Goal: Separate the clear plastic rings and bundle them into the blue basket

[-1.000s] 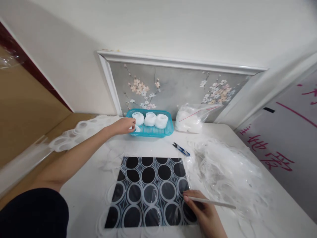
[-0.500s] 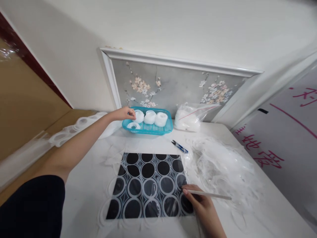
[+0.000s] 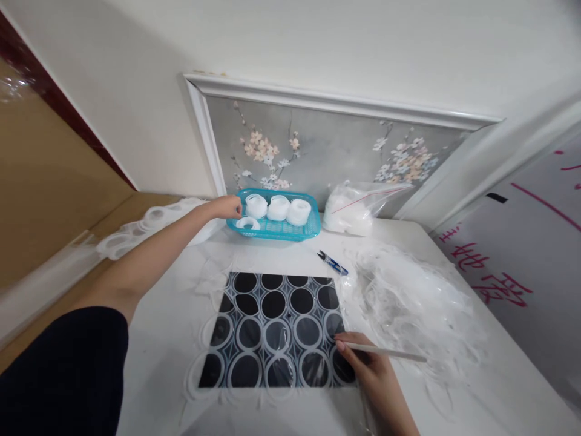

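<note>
White rings (image 3: 248,228) lie near-left in teal basket (image 3: 297,237). Left hand (image 3: 228,207) closed at left rim, seemingly empty; a knuckle bump could topple ring stacks (image 3: 278,211). Right hand (image 3: 376,370) grips white stick (image 3: 390,352); slipping could shift patterned sheet (image 3: 273,304).

On my head view, the left hand (image 3: 233,208) is positioned at the blue basket (image 3: 290,235), and the right hand (image 3: 373,366) grips a slim stick (image 3: 388,352).
</note>
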Motion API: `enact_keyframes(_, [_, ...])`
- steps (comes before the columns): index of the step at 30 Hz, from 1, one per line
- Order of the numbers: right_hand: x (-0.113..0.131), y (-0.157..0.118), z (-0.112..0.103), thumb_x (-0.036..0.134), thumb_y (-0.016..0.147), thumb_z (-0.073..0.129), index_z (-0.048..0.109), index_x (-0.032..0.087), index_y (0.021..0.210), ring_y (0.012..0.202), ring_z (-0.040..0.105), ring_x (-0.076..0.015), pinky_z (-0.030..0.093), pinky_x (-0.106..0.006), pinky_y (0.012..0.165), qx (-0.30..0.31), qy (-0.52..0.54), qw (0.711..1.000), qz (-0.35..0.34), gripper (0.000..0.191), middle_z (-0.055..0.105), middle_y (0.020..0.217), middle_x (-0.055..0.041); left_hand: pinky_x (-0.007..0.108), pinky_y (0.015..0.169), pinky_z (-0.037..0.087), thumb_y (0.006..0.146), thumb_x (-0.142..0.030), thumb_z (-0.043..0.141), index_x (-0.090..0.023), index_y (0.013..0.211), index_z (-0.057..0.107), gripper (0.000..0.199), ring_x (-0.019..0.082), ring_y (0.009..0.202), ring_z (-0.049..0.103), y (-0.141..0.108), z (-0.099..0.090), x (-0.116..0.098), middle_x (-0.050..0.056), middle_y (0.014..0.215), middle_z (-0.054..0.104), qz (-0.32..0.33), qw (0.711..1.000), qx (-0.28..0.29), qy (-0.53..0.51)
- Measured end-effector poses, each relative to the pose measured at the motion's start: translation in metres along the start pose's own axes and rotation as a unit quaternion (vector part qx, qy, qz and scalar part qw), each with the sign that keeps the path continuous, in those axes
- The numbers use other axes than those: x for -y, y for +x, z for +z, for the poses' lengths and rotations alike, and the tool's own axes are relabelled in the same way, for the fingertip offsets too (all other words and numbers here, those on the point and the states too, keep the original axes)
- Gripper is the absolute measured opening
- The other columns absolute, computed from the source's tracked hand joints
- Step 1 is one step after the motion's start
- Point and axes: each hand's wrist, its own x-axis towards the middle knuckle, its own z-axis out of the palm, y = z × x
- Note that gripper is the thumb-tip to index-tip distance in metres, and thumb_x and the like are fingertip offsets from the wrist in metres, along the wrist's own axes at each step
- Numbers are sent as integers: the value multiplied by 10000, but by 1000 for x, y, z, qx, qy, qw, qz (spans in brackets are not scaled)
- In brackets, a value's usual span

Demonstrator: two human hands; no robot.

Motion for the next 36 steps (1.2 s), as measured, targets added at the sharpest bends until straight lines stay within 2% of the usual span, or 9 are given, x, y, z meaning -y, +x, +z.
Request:
enact_keyframes(6, [0, -2, -1, 557, 810, 698, 784, 195, 883, 894, 702, -297, 558, -408, 846, -1, -14, 1000, -7, 379, 761, 935, -127, 320, 901, 445, 741, -176, 647, -141, 885, 689, 154, 247, 1016, 597, -16, 1, -23, 93, 1067, 639, -38, 995, -82, 35])
enact_keyframes(11, [-6, -4, -8, 528, 813, 702, 797, 224, 889, 1056, 676, -325, 520, -494, 972, -45, -19, 998, -33, 328, 748, 1064, -135, 324, 912, 461, 903, -335, 531, -165, 1111, 655, 296, 231, 1008, 617, -96, 27, -53, 81, 1071, 618, -41, 974, -218, -37])
enact_keyframes(14, [-3, 9, -18, 576, 767, 720, 803, 227, 868, 1150, 640, -360, 482, -540, 1025, -86, -31, 996, -3, 373, 727, 1170, -142, 345, 874, 485, 916, -453, 509, -178, 986, 664, 324, 240, 945, 631, -159, 60, -67, 69, 978, 629, -58, 981, -173, -71])
enact_keyframes(18, [19, 49, -22, 623, 656, 772, 801, 217, 844, 1122, 653, -359, 526, -478, 960, -45, -43, 997, 46, 448, 695, 1270, -124, 453, 996, 445, 840, -572, 567, -152, 1162, 616, 532, 355, 1170, 555, -205, 95, -60, 152, 1215, 576, -156, 979, -117, -66])
enact_keyframes(21, [38, 85, -15, 597, 602, 803, 794, 186, 827, 960, 683, -307, 550, -405, 808, -5, -17, 999, 50, 468, 755, 1077, -121, 472, 988, 440, 749, -533, 641, -163, 1000, 633, 447, 360, 1123, 558, -205, 106, -47, 147, 1171, 561, -203, 959, -123, -157])
enact_keyframes(25, [54, 114, 0, 526, 511, 863, 765, 154, 774, 601, 581, -177, 425, -297, 529, 55, 15, 993, 107, 466, 694, 675, -52, 391, 831, 495, 720, -488, 641, -202, 673, 539, 308, 251, 857, 600, -194, 107, -44, 60, 861, 592, -165, 940, -109, -277])
enact_keyframes(29, [56, 119, 8, 516, 524, 861, 750, 148, 724, 546, 496, -132, 343, -270, 501, 131, 39, 987, 88, 434, 608, 566, -7, 295, 613, 496, 823, -571, 524, -204, 773, 484, 373, 179, 660, 624, -190, 91, -54, 35, 764, 663, -126, 910, -72, -387])
enact_keyframes(33, [58, 118, 2, 515, 568, 829, 745, 175, 710, 563, 476, -128, 354, -274, 529, 22, 77, 997, 24, 378, 605, 588, 3, 255, 565, 478, 767, -571, 648, -212, 838, 430, 426, 142, 575, 622, -180, 63, -64, 6, 741, 660, -97, 818, -87, -560])
enact_keyframes(36, [64, 116, -11, 475, 627, 797, 764, 178, 745, 678, 573, -175, 414, -286, 594, -77, 45, 996, 3, 321, 670, 676, -21, 216, 503, 423, 778, -496, 659, -211, 832, 437, 366, 102, 489, 531, -164, 46, -68, -46, 632, 550, -75, 812, -118, -566])
